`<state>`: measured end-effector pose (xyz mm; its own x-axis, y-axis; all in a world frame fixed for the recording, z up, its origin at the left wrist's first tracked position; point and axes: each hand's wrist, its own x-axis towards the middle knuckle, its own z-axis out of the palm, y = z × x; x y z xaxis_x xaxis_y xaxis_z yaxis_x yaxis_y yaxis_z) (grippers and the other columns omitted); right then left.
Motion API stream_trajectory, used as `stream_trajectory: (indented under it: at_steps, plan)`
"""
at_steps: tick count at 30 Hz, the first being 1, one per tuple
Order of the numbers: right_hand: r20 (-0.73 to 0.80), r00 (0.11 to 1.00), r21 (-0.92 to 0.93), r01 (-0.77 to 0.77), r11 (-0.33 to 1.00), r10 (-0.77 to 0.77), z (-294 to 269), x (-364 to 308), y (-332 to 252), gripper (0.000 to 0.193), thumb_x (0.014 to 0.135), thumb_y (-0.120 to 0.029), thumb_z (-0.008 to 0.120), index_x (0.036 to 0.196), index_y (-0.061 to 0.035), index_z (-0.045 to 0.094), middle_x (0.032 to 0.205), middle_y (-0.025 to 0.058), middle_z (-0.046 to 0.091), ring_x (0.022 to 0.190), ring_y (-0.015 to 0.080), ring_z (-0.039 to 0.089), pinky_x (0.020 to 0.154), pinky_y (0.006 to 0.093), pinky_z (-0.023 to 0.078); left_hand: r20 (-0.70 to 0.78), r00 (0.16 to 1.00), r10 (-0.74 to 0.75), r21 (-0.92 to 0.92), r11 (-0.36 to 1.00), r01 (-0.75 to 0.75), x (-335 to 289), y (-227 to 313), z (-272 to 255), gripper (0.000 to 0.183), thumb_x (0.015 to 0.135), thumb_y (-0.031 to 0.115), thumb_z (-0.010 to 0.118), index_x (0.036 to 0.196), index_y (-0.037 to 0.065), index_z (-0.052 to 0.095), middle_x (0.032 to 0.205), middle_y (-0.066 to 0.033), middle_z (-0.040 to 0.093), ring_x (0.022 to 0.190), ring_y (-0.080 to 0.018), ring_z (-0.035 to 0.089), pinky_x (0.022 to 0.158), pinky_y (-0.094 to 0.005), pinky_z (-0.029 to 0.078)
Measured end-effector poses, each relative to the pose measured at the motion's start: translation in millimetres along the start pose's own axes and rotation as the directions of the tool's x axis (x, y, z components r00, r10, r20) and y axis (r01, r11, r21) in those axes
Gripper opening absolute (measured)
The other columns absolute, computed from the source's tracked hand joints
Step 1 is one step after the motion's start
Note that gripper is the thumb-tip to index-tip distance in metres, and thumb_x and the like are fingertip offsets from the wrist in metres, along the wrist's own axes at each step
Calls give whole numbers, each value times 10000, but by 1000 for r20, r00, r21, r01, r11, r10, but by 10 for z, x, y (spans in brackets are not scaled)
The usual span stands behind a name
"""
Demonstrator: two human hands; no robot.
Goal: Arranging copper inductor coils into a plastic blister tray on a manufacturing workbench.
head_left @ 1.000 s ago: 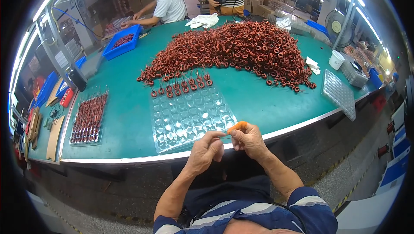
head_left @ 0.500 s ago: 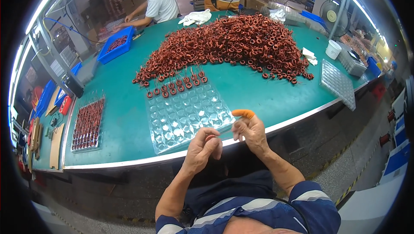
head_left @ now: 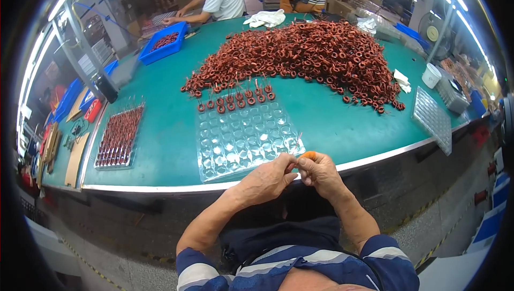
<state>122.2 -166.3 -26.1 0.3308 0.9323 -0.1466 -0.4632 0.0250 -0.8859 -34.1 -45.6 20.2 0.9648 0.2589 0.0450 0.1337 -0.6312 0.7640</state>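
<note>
Both hands meet just in front of the bench's near edge, fingertips together. My left hand (head_left: pixel 269 177) is closed in a pinch on a small red ring coil, its body mostly hidden by the fingers; thin wire leads (head_left: pixel 300 139) stick up above them. My right hand (head_left: pixel 320 176), with an orange finger cot (head_left: pixel 309 155) on one finger, pinches at the same coil from the right. Beyond them lies a clear plastic tray (head_left: pixel 243 143) with round pockets. Red ring coils (head_left: pixel 241 103) with upright leads fill its far rows; the nearer pockets hold none.
A large heap of red coils (head_left: pixel 300 55) covers the back of the green bench (head_left: pixel 166 135). To the left stands a full coil tray (head_left: pixel 120 136); farther back, a blue bin (head_left: pixel 163 43). Stacked clear trays (head_left: pixel 432 119) and a white cup (head_left: pixel 431 75) are right. Two people are across the bench.
My left hand has moved right with the coil, and my right hand has closed in from apart to meet it. The whole view has shifted slightly.
</note>
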Motion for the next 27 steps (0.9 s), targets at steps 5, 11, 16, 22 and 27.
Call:
stream_trajectory:
  at_steps: [5,11,16,22,27]
  plan:
    - [92,994,-36,-55,998,58,-40,-53,5,227,862,-238,720,889,-26,641,658,13,584,521,65,517,460,181,396,118,992,44,174,983,-64,-58,-41,-76,357,865,222,685,1103,37,494,864,-144,618,793,-351,635,677,-438,490]
    - [30,994,-198,113,974,-109,30,-146,-15,209,869,-190,706,882,5,632,656,4,579,525,59,508,472,198,401,-47,965,257,322,919,-229,-64,-121,139,334,802,154,734,1000,33,494,810,-119,599,759,-339,631,635,-410,497]
    - [-77,953,-527,209,824,-292,123,-223,-159,155,871,-115,674,862,37,641,667,18,614,563,48,506,495,223,397,-187,952,242,239,951,-195,-8,-133,231,335,753,115,767,985,52,533,778,-119,591,718,-330,633,605,-412,501]
    - [-53,878,-473,397,787,-475,234,-164,-267,152,886,-120,669,875,29,644,687,40,644,584,66,559,517,217,438,-316,942,112,-397,886,-238,145,-150,228,357,856,160,727,1033,-9,467,814,-79,612,707,-175,639,624,-289,510]
    - [6,948,-162,316,935,-320,177,-85,-353,153,883,-135,671,896,13,635,667,26,609,520,48,486,459,194,379,-348,924,157,-810,447,-380,210,-127,398,332,940,188,618,1124,11,406,830,-79,565,680,-145,580,631,-257,483]
